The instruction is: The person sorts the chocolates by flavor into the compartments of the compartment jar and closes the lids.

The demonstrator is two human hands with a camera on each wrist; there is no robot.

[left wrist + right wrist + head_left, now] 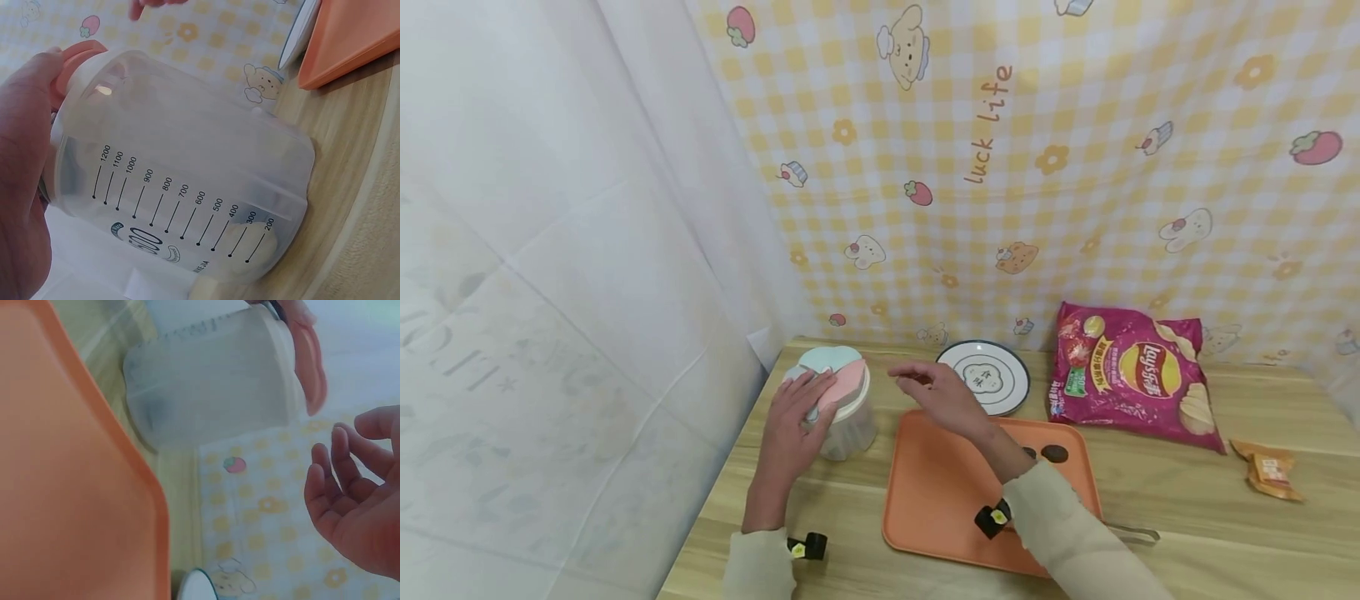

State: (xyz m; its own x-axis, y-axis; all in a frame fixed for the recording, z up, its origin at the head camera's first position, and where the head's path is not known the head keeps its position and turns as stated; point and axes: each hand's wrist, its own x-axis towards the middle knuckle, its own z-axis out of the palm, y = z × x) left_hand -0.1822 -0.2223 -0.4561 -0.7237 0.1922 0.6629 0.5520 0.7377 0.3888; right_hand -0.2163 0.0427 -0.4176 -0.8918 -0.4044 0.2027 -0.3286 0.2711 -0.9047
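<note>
Backdrop (1075, 167): yellow checked cloth with cartoon prints fills the upper right of the head view; a white sheet hangs at the left.
Tabletop (1187, 517): pale wood across the lower frame, carrying everything below.
Tray (940, 492): orange, lower centre, with two dark round biscuits (1054, 453) near its far right corner.
Chip bag (1131, 375): magenta, lying flat right of centre, beyond the tray.
Jug (842, 408): clear measuring jug with a pink and pale blue lid, standing upright left of the tray, near the tabletop's left edge; the left wrist view shows a printed volume scale on its wall (187, 206) and something pale at the bottom.
Plate (985, 377): white with a dark rim, behind the tray, between jug and bag.
Wrapped snack (1270, 471): small orange packet at the far right.
Left hand (797, 421): on the jug, palm against its wall, fingers laid over the lid's near edge; it holds the jug.
Right hand (943, 396): in the air over the tray's far edge, fingers loosely curled and spread, holding nothing.
Key relation: the jug lies just left of the right hand, its long axis vertical; the left hand is already on it.
</note>
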